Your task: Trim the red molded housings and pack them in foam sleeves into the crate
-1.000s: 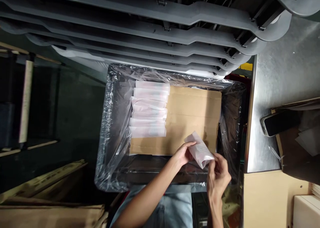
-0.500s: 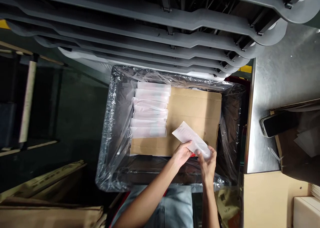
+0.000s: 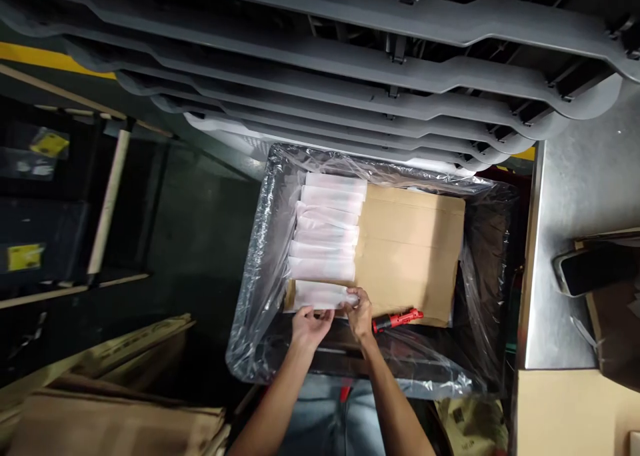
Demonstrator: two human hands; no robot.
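A white translucent packet (image 3: 320, 295) lies at the near end of a row of several like packets (image 3: 327, 226) on the left side of a cardboard sheet (image 3: 415, 243). The sheet lines a grey bin with a clear plastic liner (image 3: 260, 256). My left hand (image 3: 310, 326) grips the packet's near edge with curled fingers. My right hand (image 3: 360, 313) pinches the packet's right end. A red and black tool (image 3: 397, 320) lies on the cardboard's near edge, just right of my right hand.
Stacked grey bins (image 3: 350, 76) rise behind the lined one. A steel table (image 3: 575, 229) at the right carries a phone (image 3: 595, 269) and brown cartons. Flattened cardboard (image 3: 110, 409) lies at the lower left. A dark shelf with yellow labels stands at the left.
Both hands carried the packet from the right side of the bin to the left and set it at the near end of the row. The red tool has come into sight.
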